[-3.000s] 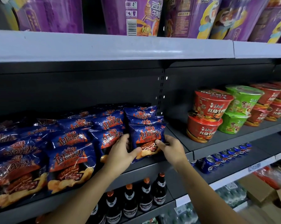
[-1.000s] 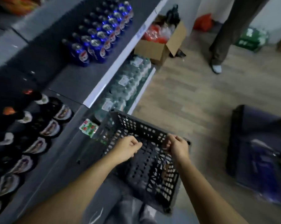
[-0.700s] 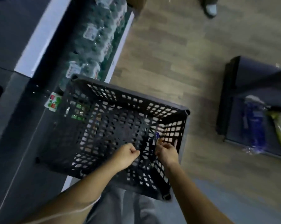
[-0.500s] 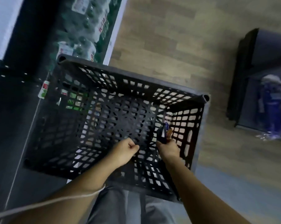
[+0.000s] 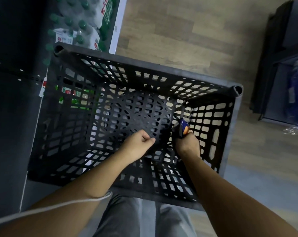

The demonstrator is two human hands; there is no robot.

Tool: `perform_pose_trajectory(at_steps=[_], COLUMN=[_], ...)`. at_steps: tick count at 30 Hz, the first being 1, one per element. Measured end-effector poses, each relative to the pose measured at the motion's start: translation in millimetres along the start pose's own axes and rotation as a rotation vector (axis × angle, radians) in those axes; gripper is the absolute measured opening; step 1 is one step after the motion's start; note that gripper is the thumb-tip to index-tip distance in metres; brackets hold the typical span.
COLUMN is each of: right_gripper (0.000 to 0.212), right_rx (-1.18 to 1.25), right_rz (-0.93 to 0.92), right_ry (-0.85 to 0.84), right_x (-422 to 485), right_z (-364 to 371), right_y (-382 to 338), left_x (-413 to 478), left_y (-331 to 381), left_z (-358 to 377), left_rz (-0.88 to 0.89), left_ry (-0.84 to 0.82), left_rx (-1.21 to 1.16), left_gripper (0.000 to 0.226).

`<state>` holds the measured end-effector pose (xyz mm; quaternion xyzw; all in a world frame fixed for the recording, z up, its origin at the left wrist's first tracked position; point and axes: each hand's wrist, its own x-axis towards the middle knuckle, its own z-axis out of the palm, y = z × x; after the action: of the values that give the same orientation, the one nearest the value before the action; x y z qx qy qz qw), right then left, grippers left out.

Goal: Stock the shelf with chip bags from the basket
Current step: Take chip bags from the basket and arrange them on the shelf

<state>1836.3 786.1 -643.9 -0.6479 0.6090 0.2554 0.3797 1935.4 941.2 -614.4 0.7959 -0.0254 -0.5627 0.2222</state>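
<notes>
The black basket (image 5: 144, 66) fills the middle of the view, seen from straight above, its latticed walls and floor letting pale ground show through. Both hands reach down inside it. The right hand (image 5: 187, 145), near the basket's right wall, grips a small blue and orange chip bag (image 5: 183, 127) that sticks up out of its fist, edge-on, so that little of its face shows. The left hand (image 5: 138, 147), over the middle of the basket's floor, is clenched with the thumb against the forefinger, and nothing shows in it. A thin white cord (image 5: 59, 206) crosses the left forearm below the basket's near rim, and grey trousers (image 5: 127, 219) show under that rim. Left of the basket stands the dark shelf (image 5: 13, 117); packs of green-capped bottles (image 5: 79, 23) lie beyond the basket's far left corner. Wood-look floor (image 5: 187, 31) stretches beyond its far rim, and a dark rack (image 5: 280, 53) stands well off to its right.
</notes>
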Motion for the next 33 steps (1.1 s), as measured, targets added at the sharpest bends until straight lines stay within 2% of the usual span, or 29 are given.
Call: perform_pose_trajectory(at_steps=[3,5,8,12,16,19,20,25,29,31,33], right_gripper=[0.011,0.017,0.021,0.014,0.013,0.015,0.016,0.019,0.018,0.015,0.017], right_rx=[-0.034,0.065,0.37,0.532,0.602,0.616,0.62,0.625,0.625,0.622,0.598], right_rz=[-0.049,-0.081,-0.068,-0.141,-0.286,-0.394,-0.426,-0.575,-0.688,-0.741,-0.808], right_ry=[0.013,-0.003,-0.16,-0.368,-0.498,-0.563,-0.575,-0.63,-0.708,-0.745,-0.788], right_x=[-9,-18,-34,-62,-96,-122,-131,-179,-224,-252,-281], right_z=[-7,-10,-17,-39,-63,-80,-86,-119,-140,-146,-149], right_y=[-11,-20,-34,-57,-82,-103,-109,-139,-165,-179,-192], left_x=[-4,-8,-20,-43,-81,-114,-127,-196,-257,-289,-322], left_y=[2,3,9,20,28,38,42,65,77,78,76], left_z=[-5,-8,-19,-46,-81,-101,-107,-134,-148,-153,-159], left_rz=[0.033,0.04,0.017,-0.028,0.058,0.165,0.198,0.36,0.443,0.473,0.482], left_ry=[0.027,0.065,0.145,0.178,0.079,0.07,0.101,0.34,0.571,0.662,0.773], left_rx=[-0.016,-0.033,-0.149,-0.44,-0.675,-0.715,-0.699,-0.645,-0.722,-0.788,-0.814], left_gripper=[0.036,0.049,0.071,0.084,0.066,0.038,0.036,0.054,0.059,0.049,0.03])
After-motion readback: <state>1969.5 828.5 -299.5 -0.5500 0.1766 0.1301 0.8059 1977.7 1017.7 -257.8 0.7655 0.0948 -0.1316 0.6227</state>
